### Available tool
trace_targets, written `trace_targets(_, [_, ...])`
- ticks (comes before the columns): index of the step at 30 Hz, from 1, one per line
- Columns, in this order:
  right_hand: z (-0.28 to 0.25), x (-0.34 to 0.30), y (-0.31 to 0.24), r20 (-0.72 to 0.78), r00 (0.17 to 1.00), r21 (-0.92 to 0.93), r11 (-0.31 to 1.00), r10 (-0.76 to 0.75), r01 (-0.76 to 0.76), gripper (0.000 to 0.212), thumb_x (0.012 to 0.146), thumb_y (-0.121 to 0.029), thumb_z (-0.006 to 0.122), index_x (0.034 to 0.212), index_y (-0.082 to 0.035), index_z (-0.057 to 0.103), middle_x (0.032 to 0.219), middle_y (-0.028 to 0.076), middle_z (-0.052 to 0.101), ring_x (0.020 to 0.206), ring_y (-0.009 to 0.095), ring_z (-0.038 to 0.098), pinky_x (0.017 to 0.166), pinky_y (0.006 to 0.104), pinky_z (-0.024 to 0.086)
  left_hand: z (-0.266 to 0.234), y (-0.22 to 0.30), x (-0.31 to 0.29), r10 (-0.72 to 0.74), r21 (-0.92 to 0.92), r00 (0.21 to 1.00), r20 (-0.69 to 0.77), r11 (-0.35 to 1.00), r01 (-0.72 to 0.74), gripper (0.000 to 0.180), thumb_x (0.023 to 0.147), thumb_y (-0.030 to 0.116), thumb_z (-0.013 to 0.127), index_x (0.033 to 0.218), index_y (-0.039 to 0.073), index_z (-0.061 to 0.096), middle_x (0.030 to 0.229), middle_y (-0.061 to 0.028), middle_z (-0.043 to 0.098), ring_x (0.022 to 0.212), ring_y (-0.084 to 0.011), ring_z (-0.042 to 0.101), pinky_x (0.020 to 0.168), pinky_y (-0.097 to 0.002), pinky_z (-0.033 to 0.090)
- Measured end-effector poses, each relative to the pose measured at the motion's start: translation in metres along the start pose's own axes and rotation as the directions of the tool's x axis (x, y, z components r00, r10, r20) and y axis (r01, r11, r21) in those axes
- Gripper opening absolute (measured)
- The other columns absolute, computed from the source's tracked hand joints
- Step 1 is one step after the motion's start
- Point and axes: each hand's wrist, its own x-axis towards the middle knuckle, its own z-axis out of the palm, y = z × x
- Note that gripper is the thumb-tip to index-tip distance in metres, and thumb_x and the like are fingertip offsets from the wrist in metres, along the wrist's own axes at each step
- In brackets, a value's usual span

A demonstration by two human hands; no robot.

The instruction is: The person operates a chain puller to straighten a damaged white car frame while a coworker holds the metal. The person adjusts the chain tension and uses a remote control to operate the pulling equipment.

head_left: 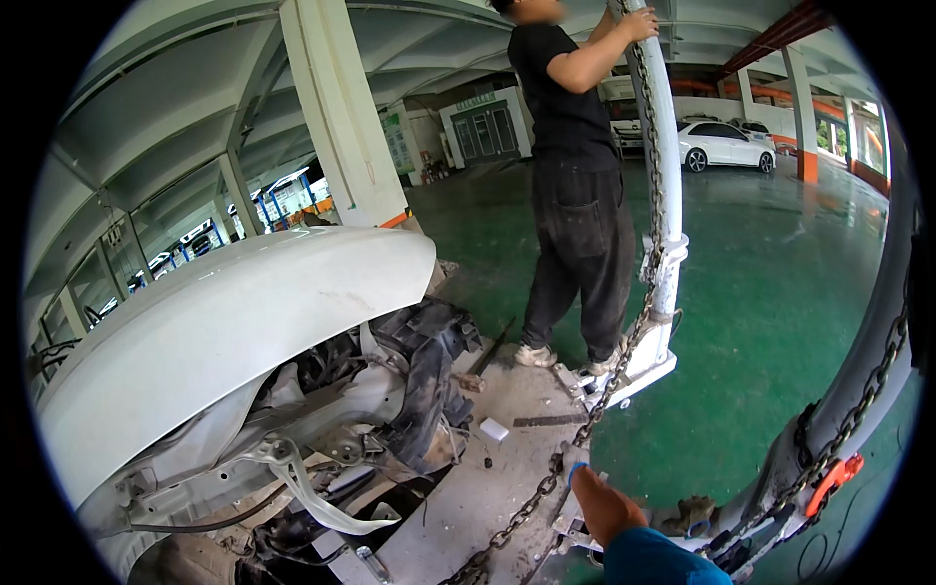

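Note:
My right forearm reaches up-left from the lower edge in a blue sleeve. At its end my right hand (576,458), in a greyish glove with a blue cuff, is closed at a heavy metal chain (522,513); its fingers show only small. The chain runs from the lower middle past this hand, then up along a white upright post (664,195). A person (575,127) in dark clothes stands at the post, both hands raised at its top beside the chain. My left hand is out of view.
A white car body (244,312) with its front stripped fills the left. It stands by a grey platform (507,390) holding a small white block (494,429). At right are a grey curved post (838,409), an orange hook (834,485) and a dark glove (696,515).

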Motion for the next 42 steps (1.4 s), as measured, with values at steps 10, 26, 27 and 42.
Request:
trace_targets(10, [0.001, -0.005, 0.002, -0.02, 1.0, 0.024, 0.999, 0.023, -0.023, 0.022, 0.1, -0.025, 0.06, 0.103, -0.003, 0.057, 0.072, 0.015, 0.064, 0.049, 0.029, 0.061, 0.044, 0.0417, 0.052, 0.0, -0.001, 0.006, -0.02, -0.01, 0.998, -0.052, 1.0, 0.02, 0.021, 0.094, 0.029, 0.07, 0.109, 0.015, 0.064, 0.066, 0.0032, 0.058, 0.051, -0.008, 0.051, 0.044, -0.0223, 0.038])
trace_targets(26, [-0.074, -0.003, 0.016, -0.147, 0.847, -0.838, 0.52, -0.51, 0.168, 0.056, 0.085, -0.046, 0.075, 0.115, 0.0, 0.067, 0.101, 0.016, 0.072, 0.087, 0.029, 0.069, 0.078, 0.0398, 0.056, -0.064, -0.053, 0.084, 0.043, 0.135, 0.993, -0.109, 0.99, -0.029, 0.035, 0.095, 0.034, 0.067, 0.12, 0.009, 0.064, 0.078, -0.0033, 0.066, 0.066, -0.0137, 0.062, 0.058, -0.0265, 0.05])
trace_targets(27, [-0.104, -0.004, 0.027, -0.179, 0.859, -0.692, 0.682, -0.48, 0.237, 0.044, 0.087, -0.041, 0.075, 0.107, -0.003, 0.067, 0.089, 0.011, 0.069, 0.076, 0.024, 0.066, 0.068, 0.0371, 0.054, -0.025, -0.053, 0.078, 0.07, 0.131, 0.989, -0.127, 0.99, -0.053, 0.03, 0.097, 0.033, 0.067, 0.116, 0.01, 0.064, 0.071, 0.0001, 0.061, 0.059, -0.011, 0.057, 0.053, -0.0238, 0.046])
trace_targets(42, [-0.112, -0.433, 0.085, 0.646, 0.261, -0.741, 0.671, 0.717, -0.009, 0.054, 0.107, -0.046, 0.044, 0.133, -0.002, 0.058, 0.126, 0.012, 0.065, 0.11, 0.017, 0.063, 0.095, 0.0334, 0.052, -0.005, -0.049, 0.016, 0.095, -0.019, 0.993, 0.07, 0.995, -0.094, 0.046, 0.104, 0.041, 0.054, 0.134, 0.005, 0.056, 0.119, -0.0076, 0.066, 0.104, -0.0193, 0.065, 0.093, -0.0335, 0.053])
